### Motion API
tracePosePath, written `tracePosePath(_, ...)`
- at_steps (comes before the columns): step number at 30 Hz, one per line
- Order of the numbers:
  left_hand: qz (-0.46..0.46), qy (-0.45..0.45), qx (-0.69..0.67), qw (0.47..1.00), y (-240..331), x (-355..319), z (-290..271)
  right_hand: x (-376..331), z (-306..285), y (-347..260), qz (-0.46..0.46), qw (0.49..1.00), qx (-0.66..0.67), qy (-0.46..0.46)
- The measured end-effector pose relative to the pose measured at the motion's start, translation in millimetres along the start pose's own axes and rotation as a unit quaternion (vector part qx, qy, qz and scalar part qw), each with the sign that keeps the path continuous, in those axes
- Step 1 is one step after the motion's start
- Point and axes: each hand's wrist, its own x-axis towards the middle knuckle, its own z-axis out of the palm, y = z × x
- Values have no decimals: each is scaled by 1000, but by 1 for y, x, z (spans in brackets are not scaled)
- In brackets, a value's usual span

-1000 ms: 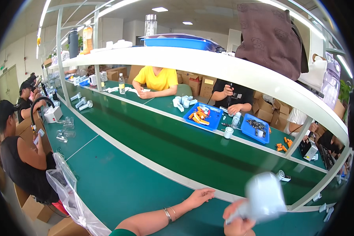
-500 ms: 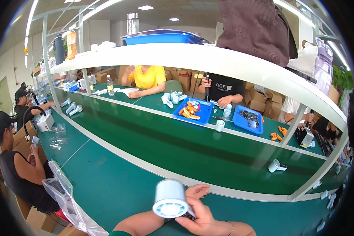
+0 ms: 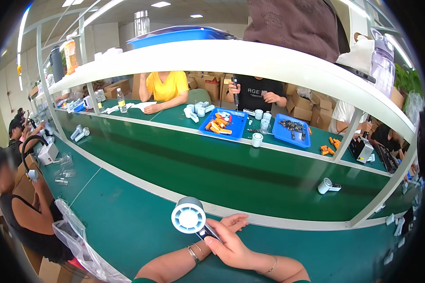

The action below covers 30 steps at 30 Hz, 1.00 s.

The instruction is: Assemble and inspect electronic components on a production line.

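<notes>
My right hand (image 3: pixel 233 247) is closed around the dark handle of a small handheld fan (image 3: pixel 189 216). The fan has a pale blue-grey round head with a spoked, vented face, tilted toward me. Behind the right hand, my left hand (image 3: pixel 234 221) reaches across with its fingers loosely extended near the bench's far rail. Nothing shows in the left hand, though part of it is hidden by the right. Both hands are over the green bench (image 3: pixel 127 212).
A green conveyor belt (image 3: pixel 222 174) runs beyond the rail, carrying another fan piece (image 3: pixel 327 186). Across it stand blue trays (image 3: pixel 243 134) of orange and black parts, with co-workers behind. A white shelf (image 3: pixel 212 59) spans overhead. A clear plastic bag (image 3: pixel 75 236) hangs at the bench's left edge.
My right hand has turned the fan so its vented face points more toward me, and raised it slightly leftward. The view has shifted a little. Across the belt, a co-worker's hand has lifted from the parts.
</notes>
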Motion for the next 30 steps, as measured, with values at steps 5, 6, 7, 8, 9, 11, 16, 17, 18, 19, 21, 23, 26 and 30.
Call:
tracePosePath(5,17,49,67,996,-29,14,-4,11,-10,12,22,996,79,38)
tracePosePath(6,21,62,97,993,-28,14,-4,14,-12,12,19,994,95,49)
tracePosePath(7,25,79,139,987,-27,14,-4,16,-15,13,15,994,94,57)
tracePosePath(8,32,98,197,975,-26,14,-5,17,-17,14,11,994,91,63)
tracePosePath(9,38,117,261,958,-27,15,-6,19,-18,18,2,993,79,83)
tracePosePath(11,35,154,400,903,-32,17,-8,22,-23,22,45,990,99,85)
tracePosePath(16,-21,201,655,728,-62,49,-14,35,-30,31,109,971,167,132)
tracePosePath(17,-22,203,663,720,-56,51,-10,36,-33,34,130,965,184,137)
tracePosePath(18,16,191,595,780,-52,46,-10,38,-36,34,148,961,183,147)
tracePosePath(19,52,174,521,834,-47,40,-9,40,-38,40,142,964,165,153)
tracePosePath(21,123,134,358,916,-6,15,5,43,-46,52,129,965,143,179)
tracePosePath(23,191,93,179,961,21,-3,12,45,-48,58,115,961,135,211)
tracePosePath(26,88,80,54,991,23,-10,10,51,-55,55,160,953,147,210)
tracePosePath(30,9,-11,9,1000,25,-8,6,63,-83,90,209,929,126,279)
